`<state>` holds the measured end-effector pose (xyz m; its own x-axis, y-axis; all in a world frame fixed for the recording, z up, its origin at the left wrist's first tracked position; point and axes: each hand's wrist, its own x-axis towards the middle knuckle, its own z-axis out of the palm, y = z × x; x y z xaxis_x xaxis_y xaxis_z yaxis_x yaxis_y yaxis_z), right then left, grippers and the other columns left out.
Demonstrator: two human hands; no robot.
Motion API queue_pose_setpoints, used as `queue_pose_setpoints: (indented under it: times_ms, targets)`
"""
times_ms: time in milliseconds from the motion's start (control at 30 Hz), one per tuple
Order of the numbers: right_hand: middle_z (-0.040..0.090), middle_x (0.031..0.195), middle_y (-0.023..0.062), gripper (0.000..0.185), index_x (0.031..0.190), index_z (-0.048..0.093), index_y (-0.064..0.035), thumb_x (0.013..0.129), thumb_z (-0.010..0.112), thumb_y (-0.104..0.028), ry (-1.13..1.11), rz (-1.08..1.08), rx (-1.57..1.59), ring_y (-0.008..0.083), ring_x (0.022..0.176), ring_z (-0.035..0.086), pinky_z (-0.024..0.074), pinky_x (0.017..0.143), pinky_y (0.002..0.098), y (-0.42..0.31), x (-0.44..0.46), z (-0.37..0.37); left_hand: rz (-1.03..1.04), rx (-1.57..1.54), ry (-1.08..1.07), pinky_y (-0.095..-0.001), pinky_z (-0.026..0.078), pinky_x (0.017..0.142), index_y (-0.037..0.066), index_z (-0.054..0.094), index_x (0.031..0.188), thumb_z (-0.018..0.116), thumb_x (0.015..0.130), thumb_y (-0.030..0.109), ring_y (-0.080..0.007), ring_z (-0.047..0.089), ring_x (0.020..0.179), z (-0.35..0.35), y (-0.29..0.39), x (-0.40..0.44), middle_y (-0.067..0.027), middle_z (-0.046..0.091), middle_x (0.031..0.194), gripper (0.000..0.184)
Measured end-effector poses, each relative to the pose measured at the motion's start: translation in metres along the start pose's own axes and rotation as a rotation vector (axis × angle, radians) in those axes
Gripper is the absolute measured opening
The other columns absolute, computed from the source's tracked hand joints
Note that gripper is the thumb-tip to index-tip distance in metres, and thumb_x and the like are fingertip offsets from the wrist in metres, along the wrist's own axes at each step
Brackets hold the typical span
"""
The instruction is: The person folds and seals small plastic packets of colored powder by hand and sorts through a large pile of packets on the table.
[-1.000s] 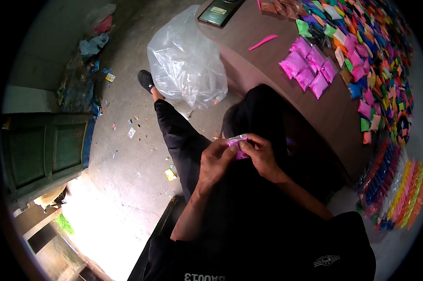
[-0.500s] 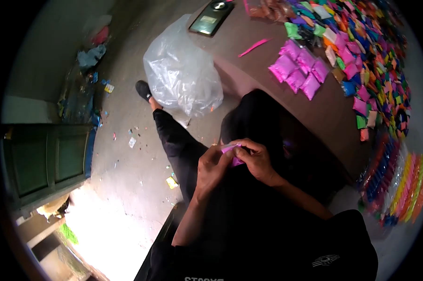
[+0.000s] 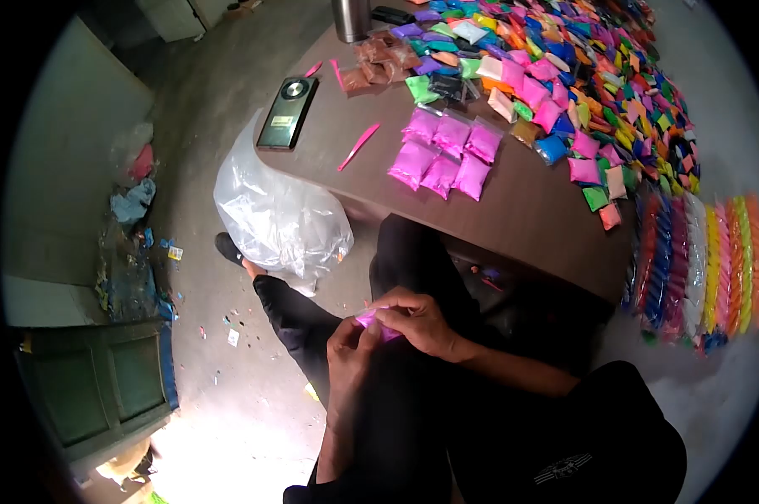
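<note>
Over my lap, both hands hold a small clear packet of pink stuff. My left hand pinches one side of it near the top edge. Fingers of my right hand are closed on the other side, and they cover part of the packet. On the table lies a neat group of several similar pink packets. A pink strip-like tool lies to their left; its exact kind is unclear.
A phone lies at the left edge of the brown table. Behind are brown packets, a metal tumbler and a heap of coloured packets. Packet strips are at right; a large plastic bag stands on the floor.
The camera view has shifted, so the table shows more fully and my hands appear lower and further left. Both hands still grip the pink packet.
</note>
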<state>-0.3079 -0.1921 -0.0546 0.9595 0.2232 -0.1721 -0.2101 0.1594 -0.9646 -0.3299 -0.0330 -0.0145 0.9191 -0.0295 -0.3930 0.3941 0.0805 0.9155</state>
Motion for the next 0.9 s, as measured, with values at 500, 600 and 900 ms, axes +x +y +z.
queue_pose_setpoints:
  times_ms: [500,600,900]
  targets:
    - [0.065,0.094,0.0022,0.016,0.106,0.068,-0.0002,0.093,0.067,-0.009,0.195,-0.147,0.125,0.0069,0.078,0.059,0.0492,0.070,0.0229,-0.054,-0.010,-0.049,0.064,0.147,-0.117,-0.0247,0.049,0.076,-0.005,0.066,0.107,0.069,0.093,0.016,-0.0119,0.062,0.084,0.042,0.051,0.007,-0.0078,0.069,0.093,0.026]
    - [0.064,0.102,0.0063,0.015,0.108,0.066,0.0024,0.094,0.062,-0.002,0.350,-0.217,0.034,0.0110,0.089,0.061,0.0497,0.081,0.0246,-0.082,-0.018,-0.098,0.369,0.378,-0.104,-0.0302,0.052,0.080,-0.003,0.067,0.109,0.074,0.089,0.016,-0.0211,0.066,0.092,0.063,0.063,0.027,-0.0129,0.069,0.103,0.029]
    - [0.064,0.096,0.0076,0.015,0.103,0.068,0.0011,0.089,0.068,-0.006,0.802,-0.543,-0.488,0.0158,0.084,0.061,0.0501,0.074,0.0281,-0.107,-0.048,-0.193,1.037,1.065,-0.244,-0.0429,0.052,0.093,0.003,0.062,0.124,0.076,0.085,0.018,-0.0391,0.058,0.115,0.164,0.107,0.101,-0.0194,0.060,0.131,0.044]
